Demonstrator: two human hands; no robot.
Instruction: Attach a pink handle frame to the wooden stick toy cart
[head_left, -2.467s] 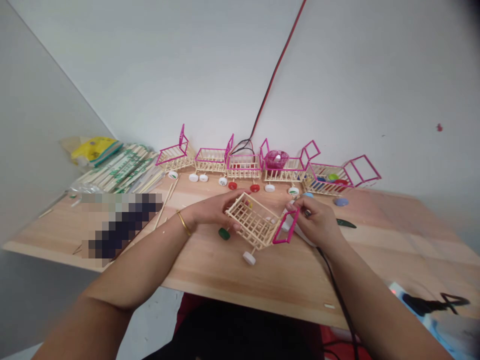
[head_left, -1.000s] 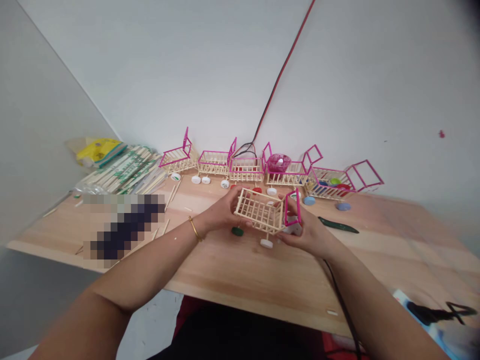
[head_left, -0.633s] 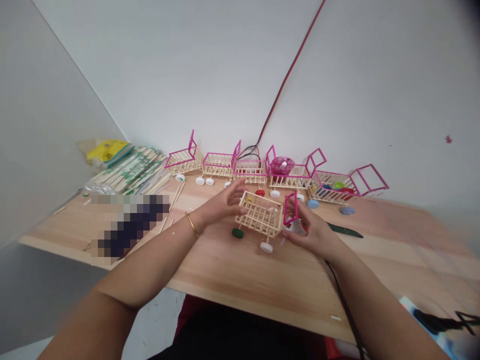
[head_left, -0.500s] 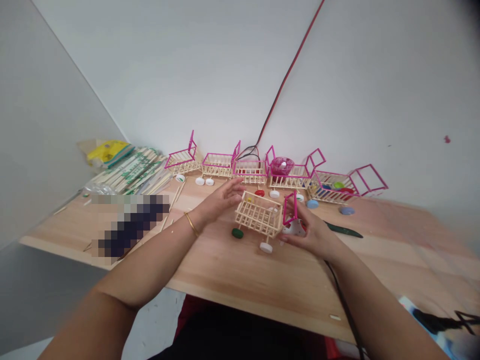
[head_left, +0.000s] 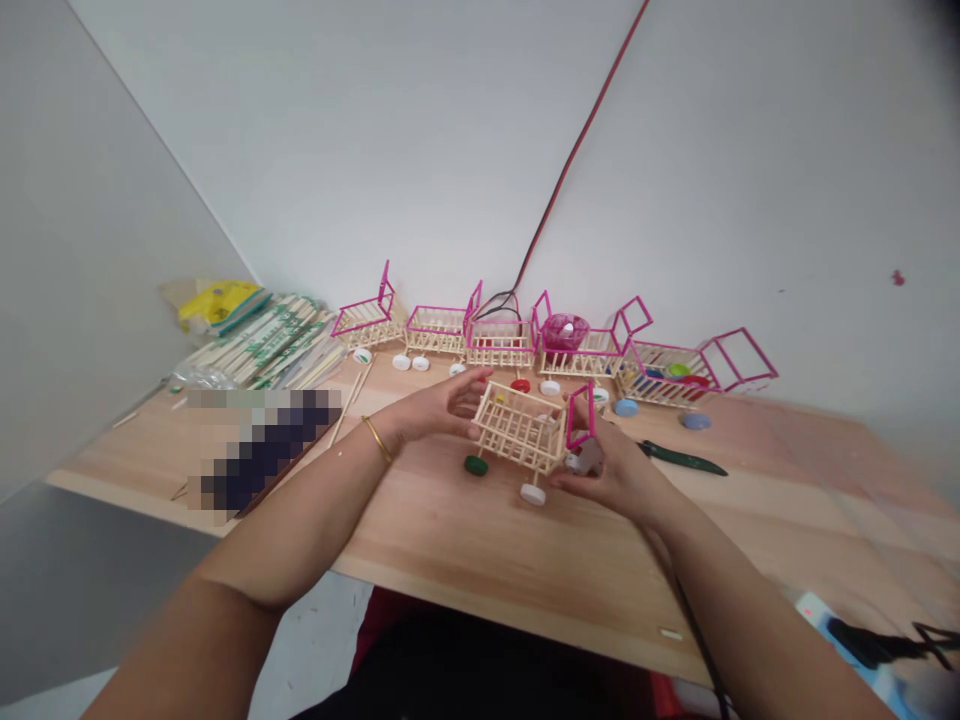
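Note:
A small cart of pale sticks [head_left: 519, 428] stands at the middle of the wooden table, with a pink handle frame at its right end and bottle-cap wheels, one green [head_left: 475, 465] and one white [head_left: 533, 494] in front. My left hand [head_left: 442, 405] is at the cart's left end, fingers curved and apart; whether they touch it is unclear. At the right end, behind the pink handle, my right hand [head_left: 611, 465] has its fingers spread around that end. A whitish thing lies by its palm, partly hidden.
Several pink-rimmed stick carts [head_left: 435, 330] line the wall. Bundled sticks [head_left: 262, 340] and a yellow packet [head_left: 225, 303] lie back left, a blurred dark object [head_left: 270, 455] left. Green-handled pliers [head_left: 686, 460] and a black cable [head_left: 697, 630] are right.
My left hand has moved slightly down, nearer the cart's left end. My right hand has shifted a little left, closer around the right end. The cart has hardly moved.

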